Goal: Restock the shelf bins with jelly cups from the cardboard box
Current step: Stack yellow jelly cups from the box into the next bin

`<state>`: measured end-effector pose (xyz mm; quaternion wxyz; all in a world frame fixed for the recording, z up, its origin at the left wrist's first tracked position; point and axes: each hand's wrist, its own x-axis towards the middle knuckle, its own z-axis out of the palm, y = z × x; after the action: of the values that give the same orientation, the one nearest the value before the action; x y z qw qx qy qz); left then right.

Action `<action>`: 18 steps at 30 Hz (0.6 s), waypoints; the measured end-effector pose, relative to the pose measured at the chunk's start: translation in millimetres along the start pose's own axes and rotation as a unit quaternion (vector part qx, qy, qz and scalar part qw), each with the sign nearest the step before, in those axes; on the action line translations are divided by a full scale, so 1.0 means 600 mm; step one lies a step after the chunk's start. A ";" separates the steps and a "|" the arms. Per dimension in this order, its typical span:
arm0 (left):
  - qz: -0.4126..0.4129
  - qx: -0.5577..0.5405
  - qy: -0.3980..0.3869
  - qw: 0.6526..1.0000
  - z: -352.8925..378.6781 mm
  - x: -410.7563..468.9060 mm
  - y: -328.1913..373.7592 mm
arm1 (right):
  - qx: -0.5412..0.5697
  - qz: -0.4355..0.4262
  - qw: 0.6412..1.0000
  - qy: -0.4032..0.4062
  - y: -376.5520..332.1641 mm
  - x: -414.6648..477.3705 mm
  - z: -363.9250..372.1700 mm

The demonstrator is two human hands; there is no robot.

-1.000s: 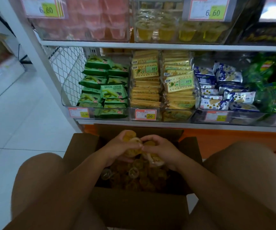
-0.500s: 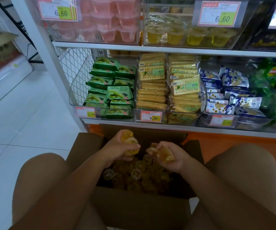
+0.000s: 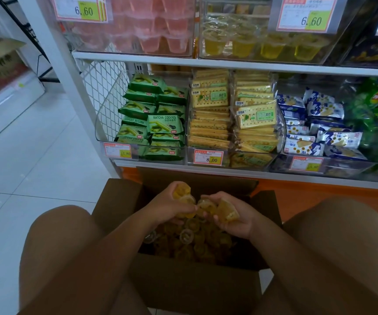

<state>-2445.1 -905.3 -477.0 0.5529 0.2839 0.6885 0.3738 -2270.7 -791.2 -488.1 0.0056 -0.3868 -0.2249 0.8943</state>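
While hovering just above cardboard box [image 3: 194,287], am curling left hand [image 3: 169,208] round few jelly cups [image 3: 181,189], right hand [image 3: 238,221] clutching more; rest lying inside box. Judging cups light, slick, lids fragile: gripping sidewalls.

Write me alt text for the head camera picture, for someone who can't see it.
The left hand and right hand each hold yellow jelly cups above an open cardboard box of more cups, between the person's knees. Ahead, shelf bins hold pink jelly cups and pale yellow ones on top, matcha cookies and crackers below.
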 end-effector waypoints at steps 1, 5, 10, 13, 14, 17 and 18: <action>0.000 0.000 0.001 1.000 0.000 -0.001 0.000 | 0.005 0.001 1.000 -0.008 0.000 -0.002 0.000; 0.011 -0.008 0.009 1.000 0.000 -0.008 0.009 | -0.097 -0.030 0.995 0.016 0.001 -0.005 0.005; 0.046 -0.012 0.054 0.997 -0.012 -0.021 0.052 | -0.214 -0.111 0.970 0.037 -0.021 -0.025 0.031; 0.082 -0.014 0.076 0.994 -0.029 -0.041 0.095 | -0.257 -0.166 0.951 0.053 -0.054 -0.067 0.059; 0.100 -0.012 0.079 0.992 -0.033 -0.049 0.112 | -0.268 -0.186 0.944 0.054 -0.068 -0.082 0.070; 0.160 0.017 0.089 0.983 -0.042 -0.074 0.175 | -0.316 -0.256 0.911 0.071 -0.113 -0.130 0.110; 0.176 0.028 0.089 0.980 -0.043 -0.084 0.200 | -0.327 -0.283 0.898 0.078 -0.128 -0.145 0.124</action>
<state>-2461.5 -884.0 -347.3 0.4065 0.3817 0.6845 0.4696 -2274.1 -767.7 -352.6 0.1493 -0.3556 -0.6039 0.6975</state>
